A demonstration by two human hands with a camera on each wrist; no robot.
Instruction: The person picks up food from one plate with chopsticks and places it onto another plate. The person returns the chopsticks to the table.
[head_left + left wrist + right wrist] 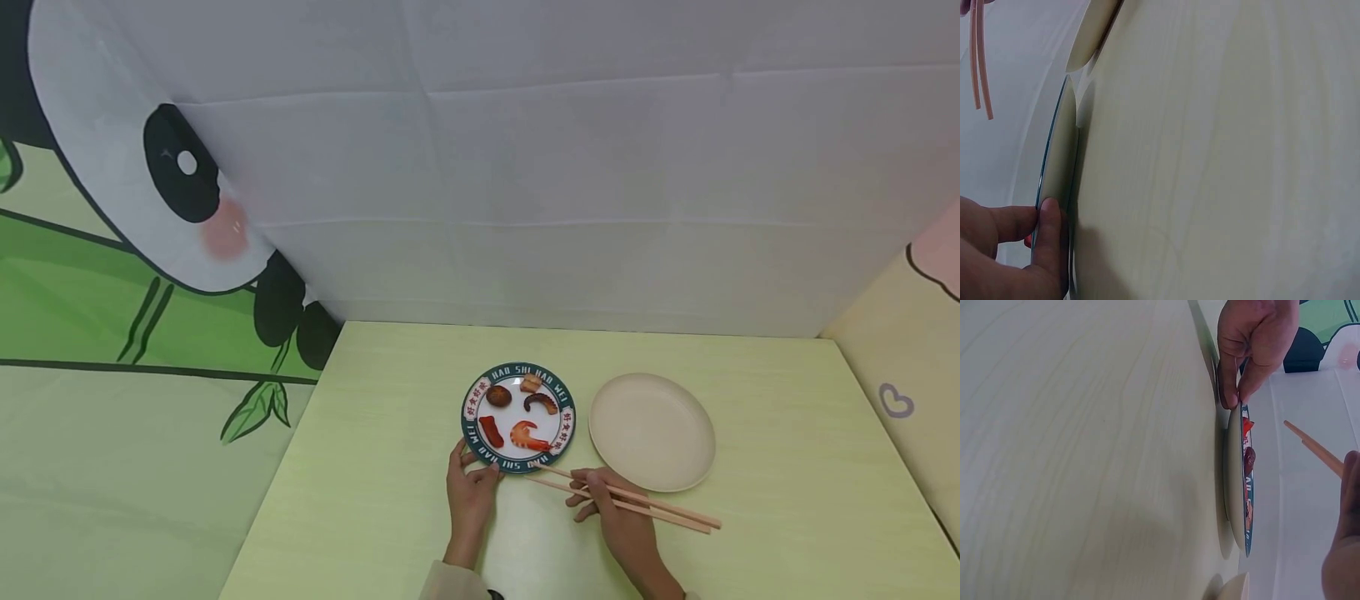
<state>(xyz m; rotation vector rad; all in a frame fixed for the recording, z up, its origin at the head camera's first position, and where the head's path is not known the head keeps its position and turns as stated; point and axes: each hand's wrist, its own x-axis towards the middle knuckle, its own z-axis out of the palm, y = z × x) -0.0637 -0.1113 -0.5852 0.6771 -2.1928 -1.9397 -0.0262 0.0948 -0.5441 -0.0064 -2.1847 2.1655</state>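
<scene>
A small plate (567, 421) with a green lettered rim carries several food pieces: a shrimp (529, 435), a red strip (491, 432), a round brown mushroom (498, 396), a dark curved slice (540, 403) and a tan chunk (531, 382). My left hand (472, 496) pinches its near-left rim between thumb and fingers; the left wrist view shows the plate's pale underside (1060, 150) edge-on. In my right hand (622, 521) is a pair of wooden chopsticks (682, 511), tips slightly apart, overlapping the plate's near rim in the head view. Nothing is between the tips.
A plain cream plate (652, 432) lies right of the lettered one, just beyond my right hand. The pale wood-grain table (360, 467) ends at a white cloth wall (562, 208) behind. Printed cartoon walls stand at both sides.
</scene>
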